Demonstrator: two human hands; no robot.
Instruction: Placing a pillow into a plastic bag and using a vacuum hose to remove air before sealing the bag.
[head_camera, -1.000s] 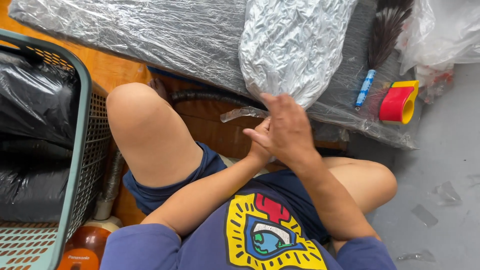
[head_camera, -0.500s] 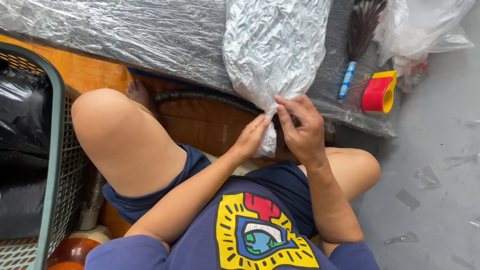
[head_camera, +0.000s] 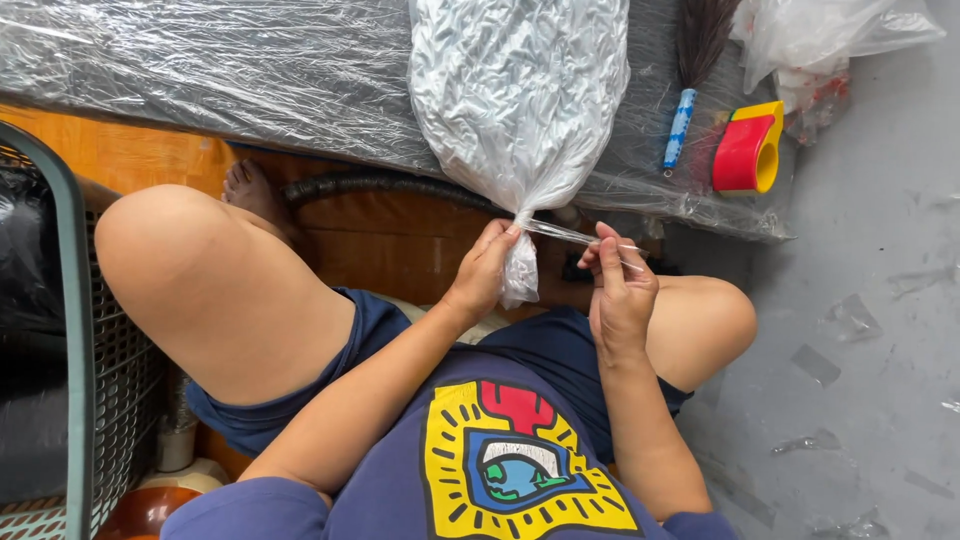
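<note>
- Clear plastic bag (head_camera: 518, 100), crinkled and filled with something pale, lies on a platform covered in plastic sheeting (head_camera: 200, 70); its gathered neck points down toward the person's lap, and a short tail of bag hangs below the pinch point
- Left hand (head_camera: 487, 272) has its grip clenched on the bag's neck, thumb and fingers pinching the gathered plastic just below the bag's full part
- Right hand (head_camera: 620, 290) sits just right of the bag's neck, its grip closed on a thin strip of clear tape (head_camera: 575, 236) that runs taut from the neck to the fingers
- Both hands are raised over the lap, between the person's bent knees, with the bag's neck between them
- Small brush (head_camera: 695, 70) with dark bristles and a blue-and-white handle lies on the sheeting just right of the bag
- Red and yellow tape dispenser (head_camera: 748, 150) stands further right of the bag, beside the brush handle
- Another clear plastic bag (head_camera: 820, 40), loose and crumpled, lies at the far upper right of the filled bag
- Green plastic basket (head_camera: 70, 330) holding black plastic stands well to the left of the bag, beside the person's left knee
- Dark corrugated hose (head_camera: 380, 185) runs along the wooden floor below and left of the bag, near a bare foot (head_camera: 250, 190)
- Grey floor right of the bag carries scattered scraps of clear plastic
</note>
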